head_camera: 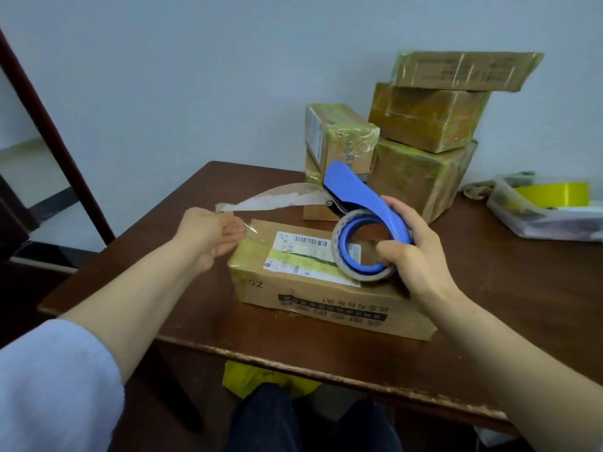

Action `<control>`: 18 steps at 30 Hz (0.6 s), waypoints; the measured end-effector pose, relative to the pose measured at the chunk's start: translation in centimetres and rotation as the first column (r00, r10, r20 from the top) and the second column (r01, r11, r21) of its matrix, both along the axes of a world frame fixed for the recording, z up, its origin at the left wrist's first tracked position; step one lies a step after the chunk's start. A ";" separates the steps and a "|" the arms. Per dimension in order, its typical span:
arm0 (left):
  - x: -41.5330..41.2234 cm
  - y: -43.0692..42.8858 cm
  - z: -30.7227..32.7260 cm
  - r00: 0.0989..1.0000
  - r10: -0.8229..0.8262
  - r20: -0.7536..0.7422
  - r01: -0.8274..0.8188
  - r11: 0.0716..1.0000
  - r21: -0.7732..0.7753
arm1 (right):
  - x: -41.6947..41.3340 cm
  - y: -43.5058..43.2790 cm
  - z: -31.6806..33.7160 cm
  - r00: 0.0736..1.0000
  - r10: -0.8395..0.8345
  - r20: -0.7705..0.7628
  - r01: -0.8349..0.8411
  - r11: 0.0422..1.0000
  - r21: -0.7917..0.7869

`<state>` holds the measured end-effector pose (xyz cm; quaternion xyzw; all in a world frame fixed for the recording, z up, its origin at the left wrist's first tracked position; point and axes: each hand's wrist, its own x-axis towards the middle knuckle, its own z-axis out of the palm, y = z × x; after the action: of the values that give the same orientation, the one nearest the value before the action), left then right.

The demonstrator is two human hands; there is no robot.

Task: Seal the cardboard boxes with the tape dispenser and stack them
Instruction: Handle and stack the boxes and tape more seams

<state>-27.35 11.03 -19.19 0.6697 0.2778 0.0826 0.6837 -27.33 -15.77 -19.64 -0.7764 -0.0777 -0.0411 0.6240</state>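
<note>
The curved blue plastic tape dispenser, carrying a clear roll, is held over the long brown cardboard box on the dark wooden desk. The right grip curls round the dispenser's handle and roll. The left grip pinches the end of the clear tape strip. Taped boxes stand stacked behind.

Six cardboard boxes, one tape dispenser and one yellow tape roll.

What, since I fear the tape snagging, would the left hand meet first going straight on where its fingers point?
Most likely the cardboard box, at its nearest top corner: the left hand, pinching the tape strip, points its fingers there. Depth is unclear.
</note>
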 end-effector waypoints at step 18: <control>1.6 5.5 3.1 0.999 -0.009 -0.042 0.025 0.912 0.408 | -0.7 0.8 0.5 0.999 0.040 0.005 -0.038 0.976 -0.213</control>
<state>-25.71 16.52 -16.13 0.8017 0.2619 0.1199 0.5238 -28.00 -14.93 -19.18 -0.8369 -0.0997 -0.0240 0.5376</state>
